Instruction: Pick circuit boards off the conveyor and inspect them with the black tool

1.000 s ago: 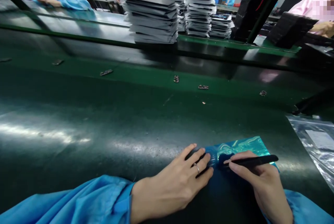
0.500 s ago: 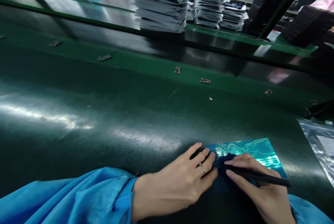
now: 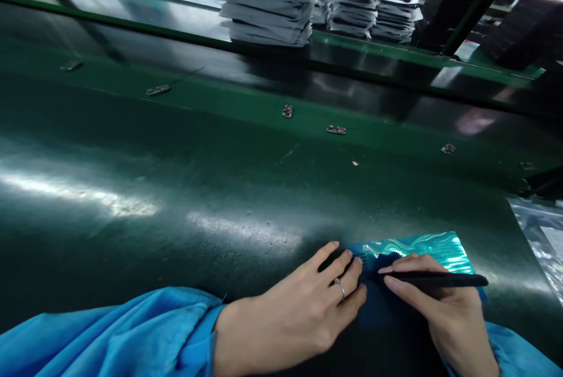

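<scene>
Green bench (image 3: 197, 180): blue sheet (image 3: 433, 248), clear bag (image 3: 530, 218) with white label (image 3: 553, 240).

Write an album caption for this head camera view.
Right fingers hold a slim black tool over a shiny teal sheet; left fingers rest at its left side.

Sheet (image 3: 441, 248) looks plast. w/ gloss, sleeve (image 3: 132, 333) cloth.

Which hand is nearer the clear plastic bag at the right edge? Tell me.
Right. The right hand is left of the clear plastic bag, apart from it; the left hand is farther left.
</scene>
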A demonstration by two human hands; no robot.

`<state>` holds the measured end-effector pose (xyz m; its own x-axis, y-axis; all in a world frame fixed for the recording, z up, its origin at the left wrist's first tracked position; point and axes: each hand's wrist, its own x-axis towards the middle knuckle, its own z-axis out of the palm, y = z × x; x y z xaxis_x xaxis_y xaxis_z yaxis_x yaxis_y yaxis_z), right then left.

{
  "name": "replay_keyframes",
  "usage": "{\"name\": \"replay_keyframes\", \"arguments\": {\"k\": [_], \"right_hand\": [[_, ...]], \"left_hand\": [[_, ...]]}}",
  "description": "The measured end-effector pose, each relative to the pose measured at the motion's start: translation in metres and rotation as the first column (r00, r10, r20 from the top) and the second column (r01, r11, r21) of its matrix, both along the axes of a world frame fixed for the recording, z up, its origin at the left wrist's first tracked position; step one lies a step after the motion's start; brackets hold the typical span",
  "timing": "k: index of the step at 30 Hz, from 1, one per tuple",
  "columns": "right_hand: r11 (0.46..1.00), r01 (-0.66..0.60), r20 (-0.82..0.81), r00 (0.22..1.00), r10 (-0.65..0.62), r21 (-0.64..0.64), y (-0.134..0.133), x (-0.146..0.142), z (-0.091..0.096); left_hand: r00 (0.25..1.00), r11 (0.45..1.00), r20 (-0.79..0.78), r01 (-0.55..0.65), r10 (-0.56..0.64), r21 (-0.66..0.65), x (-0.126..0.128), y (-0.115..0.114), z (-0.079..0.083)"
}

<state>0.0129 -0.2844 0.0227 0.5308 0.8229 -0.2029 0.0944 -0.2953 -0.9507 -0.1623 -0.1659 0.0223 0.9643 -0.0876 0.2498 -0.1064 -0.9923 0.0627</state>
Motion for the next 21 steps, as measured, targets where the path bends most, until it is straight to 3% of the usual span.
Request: {"name": "replay_keyframes", "arguments": {"k": [13, 21], "right_hand": [[0.999, 0.043, -0.030, 0.999, -0.044, -0.017, 0.000, -0.002, 0.003], [0.999, 0.032, -0.108, 0.994, -0.031, 0.010, 0.000, 0.012, -0.004]], "left_hand": [[1.000, 1.000, 0.028, 0.004, -0.004, 0.002, 0.000, 0.000, 0.002], [1.000, 1.000, 0.007, 0.005, -0.005, -0.003, 0.000, 0.001, 0.001]]}}
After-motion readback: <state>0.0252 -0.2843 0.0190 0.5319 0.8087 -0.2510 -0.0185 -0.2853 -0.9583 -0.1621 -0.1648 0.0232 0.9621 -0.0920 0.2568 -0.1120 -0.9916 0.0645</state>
